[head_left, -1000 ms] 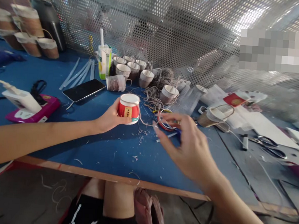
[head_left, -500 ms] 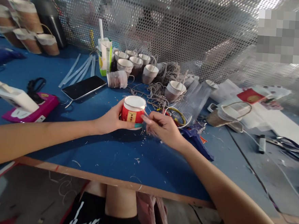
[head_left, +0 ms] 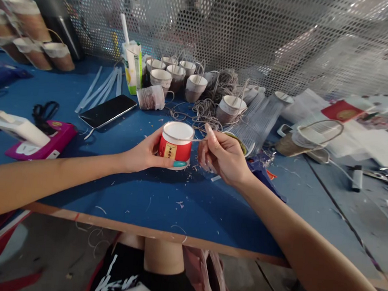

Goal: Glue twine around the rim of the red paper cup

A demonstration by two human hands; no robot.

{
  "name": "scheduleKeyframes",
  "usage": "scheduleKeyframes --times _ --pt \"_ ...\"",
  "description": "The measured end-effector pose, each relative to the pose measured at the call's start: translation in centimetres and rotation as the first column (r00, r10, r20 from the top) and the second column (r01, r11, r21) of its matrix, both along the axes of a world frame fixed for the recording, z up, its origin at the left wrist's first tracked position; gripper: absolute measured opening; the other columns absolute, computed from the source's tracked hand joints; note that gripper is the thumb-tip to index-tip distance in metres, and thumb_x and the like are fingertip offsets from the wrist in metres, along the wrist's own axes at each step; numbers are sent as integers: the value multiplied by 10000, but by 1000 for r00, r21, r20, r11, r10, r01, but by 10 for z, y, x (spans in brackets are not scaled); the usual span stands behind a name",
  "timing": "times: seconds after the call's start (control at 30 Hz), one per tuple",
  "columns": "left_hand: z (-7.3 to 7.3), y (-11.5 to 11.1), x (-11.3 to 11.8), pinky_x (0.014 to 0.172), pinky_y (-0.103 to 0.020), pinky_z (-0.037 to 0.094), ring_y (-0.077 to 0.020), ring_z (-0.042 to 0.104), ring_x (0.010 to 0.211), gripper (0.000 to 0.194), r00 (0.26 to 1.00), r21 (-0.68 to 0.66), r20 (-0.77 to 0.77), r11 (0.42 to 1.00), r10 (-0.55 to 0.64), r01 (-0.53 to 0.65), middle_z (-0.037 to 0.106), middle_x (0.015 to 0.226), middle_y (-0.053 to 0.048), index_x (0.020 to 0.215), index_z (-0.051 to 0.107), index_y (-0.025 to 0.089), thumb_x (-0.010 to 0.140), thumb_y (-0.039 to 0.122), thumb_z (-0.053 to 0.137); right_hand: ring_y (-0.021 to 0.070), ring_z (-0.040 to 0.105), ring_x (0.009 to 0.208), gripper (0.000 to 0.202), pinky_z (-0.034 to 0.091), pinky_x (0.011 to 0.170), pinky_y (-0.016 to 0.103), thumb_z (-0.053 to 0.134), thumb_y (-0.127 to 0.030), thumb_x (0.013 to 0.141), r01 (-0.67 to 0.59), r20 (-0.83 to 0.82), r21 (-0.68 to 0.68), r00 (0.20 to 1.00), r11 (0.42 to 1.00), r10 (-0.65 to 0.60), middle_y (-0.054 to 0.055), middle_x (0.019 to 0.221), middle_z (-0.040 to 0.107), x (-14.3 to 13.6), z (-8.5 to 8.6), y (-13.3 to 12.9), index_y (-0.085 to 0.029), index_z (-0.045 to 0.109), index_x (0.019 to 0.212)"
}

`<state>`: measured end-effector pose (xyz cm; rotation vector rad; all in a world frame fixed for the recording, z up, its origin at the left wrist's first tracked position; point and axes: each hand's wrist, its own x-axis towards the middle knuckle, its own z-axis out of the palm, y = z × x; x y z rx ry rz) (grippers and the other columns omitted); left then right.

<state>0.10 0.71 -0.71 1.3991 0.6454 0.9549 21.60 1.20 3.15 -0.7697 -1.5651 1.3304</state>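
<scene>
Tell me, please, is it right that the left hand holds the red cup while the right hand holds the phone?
Not quite: in the head view the right hand holds a thin string, while the phone lies on the table. The left hand does hold the red cup.

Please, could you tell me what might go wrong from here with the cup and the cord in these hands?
First, the thin cord runs between the red-and-white cup and the right hand; a hard pull could tilt the cup in the grip of the left hand.
Second, the cord might slip from the fingertips of the right hand.
Third, the tangled grey cord lies just behind and could catch it.
</scene>
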Motion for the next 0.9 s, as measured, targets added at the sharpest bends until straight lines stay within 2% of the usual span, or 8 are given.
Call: scheduleKeyframes --times 0.43,0.6,0.9 --pt "0 0 -2 990 -474 533 -299 664 1122 728 995 -57 47 994 -92 94 704 1202 -104 1254 528 204 616 257 875 40 434 334 466 244 326 199 654 -563 862 24 -36 -38 999 999 -26 -55 430 544 -3 1 -3 -186 553 608" --pt "2 -1 -4 1004 -489 516 -319 644 1162 733 994 -85 37 991 -104 107 703 1199 -103 1286 538 209 629 238 861 42 436 335 496 289 338 199 632 -575 873 35 -22 -44 999 998 -36 -66 408 492 -6 3 -6 -190 533 577" --pt "0 -1 -3 1033 -461 501 -301 640 1167 721 987 -115 82 983 -137 146 720 1150 -75 1260 552 216 613 225 871 52 441 346 492 305 349 213 651 -605 839 51 11 -95 999 994 -50 -61 427 520 -7 3 -7 -199 526 590"
